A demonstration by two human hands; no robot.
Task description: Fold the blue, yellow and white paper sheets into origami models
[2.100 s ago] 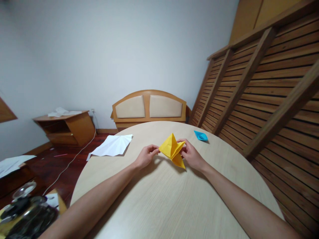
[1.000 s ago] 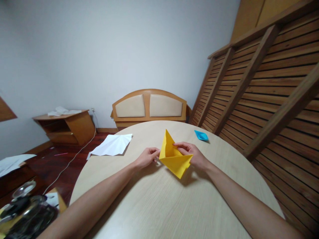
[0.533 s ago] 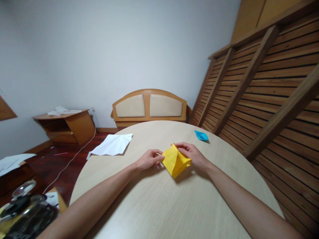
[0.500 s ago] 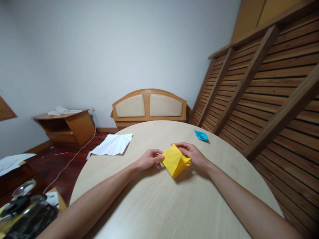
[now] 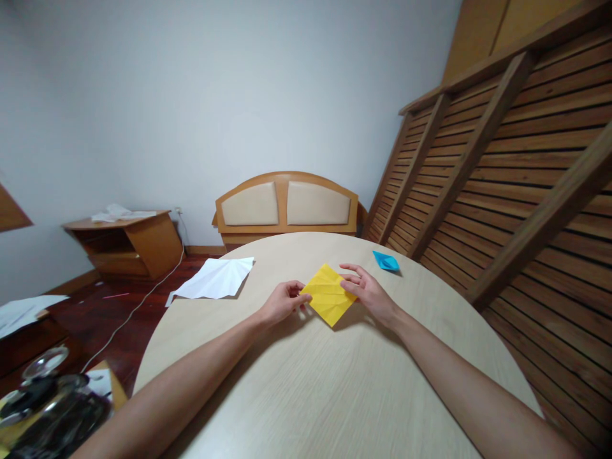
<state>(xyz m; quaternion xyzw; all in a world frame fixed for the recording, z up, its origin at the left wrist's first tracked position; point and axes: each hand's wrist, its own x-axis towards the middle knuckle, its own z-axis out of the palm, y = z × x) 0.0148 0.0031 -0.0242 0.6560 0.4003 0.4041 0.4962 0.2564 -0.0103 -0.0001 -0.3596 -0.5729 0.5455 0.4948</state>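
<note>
A yellow folded paper, now a flat diamond with creases across it, is held between both hands just over the table. My left hand pinches its left corner, thumb on top. At the right corner my right hand grips with the thumb on top; its index finger stretches away from the paper. The fingers beneath the paper are partly hidden. Beyond my right hand lies a small blue folded paper boat.
A creased white paper sheet lies at the table's left edge. Slatted wooden panels lean along the right side. Past the far edge stands a padded headboard. A low cabinet and a white cable are to the left.
The yellow paper has gone from a puffed, partly opened shape to a flat diamond. My right hand has shifted its hold, its thumb now on the paper's top face.
</note>
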